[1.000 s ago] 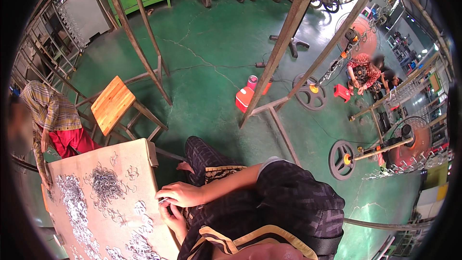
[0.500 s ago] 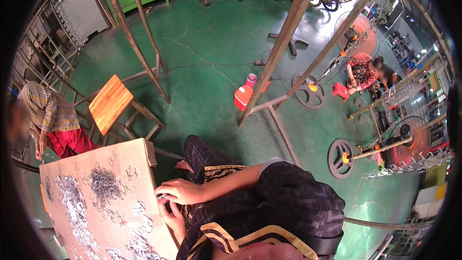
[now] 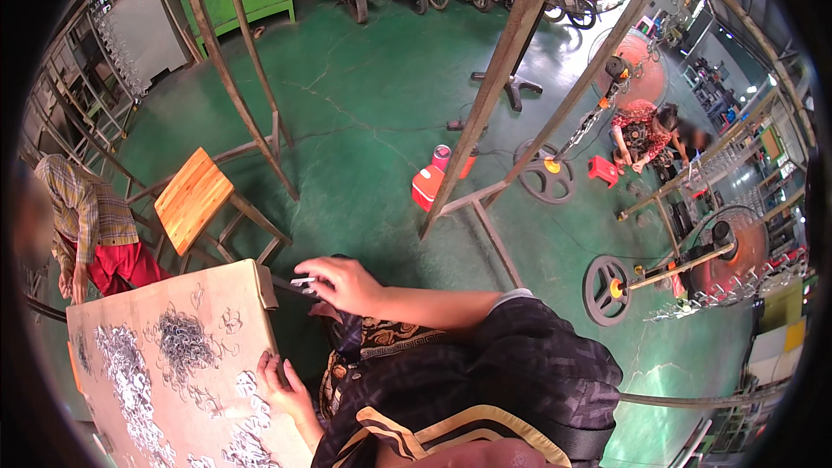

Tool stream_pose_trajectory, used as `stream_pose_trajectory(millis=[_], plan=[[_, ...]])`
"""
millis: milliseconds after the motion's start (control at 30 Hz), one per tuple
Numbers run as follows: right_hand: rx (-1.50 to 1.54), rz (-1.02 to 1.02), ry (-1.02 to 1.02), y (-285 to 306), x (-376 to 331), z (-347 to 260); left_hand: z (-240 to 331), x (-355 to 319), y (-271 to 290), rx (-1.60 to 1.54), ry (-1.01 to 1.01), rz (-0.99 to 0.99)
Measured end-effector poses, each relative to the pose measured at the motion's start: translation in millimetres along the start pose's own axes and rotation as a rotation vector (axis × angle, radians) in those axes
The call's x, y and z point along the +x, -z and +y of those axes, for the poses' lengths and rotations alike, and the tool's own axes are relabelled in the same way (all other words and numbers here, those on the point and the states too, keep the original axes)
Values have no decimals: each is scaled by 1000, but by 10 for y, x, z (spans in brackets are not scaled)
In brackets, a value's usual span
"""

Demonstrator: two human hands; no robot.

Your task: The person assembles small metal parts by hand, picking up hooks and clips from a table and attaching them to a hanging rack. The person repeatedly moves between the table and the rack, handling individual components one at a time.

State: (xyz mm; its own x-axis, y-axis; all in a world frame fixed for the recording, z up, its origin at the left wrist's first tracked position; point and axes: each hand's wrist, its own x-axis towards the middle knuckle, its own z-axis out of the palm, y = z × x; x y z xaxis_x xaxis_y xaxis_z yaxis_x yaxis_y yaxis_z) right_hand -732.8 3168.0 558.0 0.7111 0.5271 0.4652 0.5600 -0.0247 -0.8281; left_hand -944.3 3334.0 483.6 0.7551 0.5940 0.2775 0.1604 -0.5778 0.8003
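My right hand (image 3: 345,286) is raised past the near right corner of a cardboard-topped table. Its fingers are closed on small silvery metal pieces (image 3: 303,283), whose exact kind is too small to make out. My left hand (image 3: 284,388) rests at the table's right edge, fingers apart, beside a pile of shiny flat metal pieces (image 3: 250,383). On the cardboard (image 3: 234,295) lie a heap of darker curved wire hooks (image 3: 182,338) and a long band of bright silvery pieces (image 3: 130,381).
A wooden stool (image 3: 195,199) stands beyond the table. A person in a plaid shirt (image 3: 104,208) is at the far left. Metal frame posts (image 3: 494,95), a red box (image 3: 426,186) and round fan bases (image 3: 608,289) occupy the floor. Another person (image 3: 640,126) crouches at right.
My hands have separated. The right has moved up and away with the small metal pieces; the left has moved down onto the table edge. The whole view has shifted slightly.
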Motion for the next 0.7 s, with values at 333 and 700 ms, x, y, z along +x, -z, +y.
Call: stream_pose_trajectory(millis=[333, 700], plan=[[-147, 244, -58, 508, 69, 216, -16, -10, 5, 50, -49, -27], [-107, 249, -24, 459, 134, 169, -59, -24, -13, 120, -82, 8]])
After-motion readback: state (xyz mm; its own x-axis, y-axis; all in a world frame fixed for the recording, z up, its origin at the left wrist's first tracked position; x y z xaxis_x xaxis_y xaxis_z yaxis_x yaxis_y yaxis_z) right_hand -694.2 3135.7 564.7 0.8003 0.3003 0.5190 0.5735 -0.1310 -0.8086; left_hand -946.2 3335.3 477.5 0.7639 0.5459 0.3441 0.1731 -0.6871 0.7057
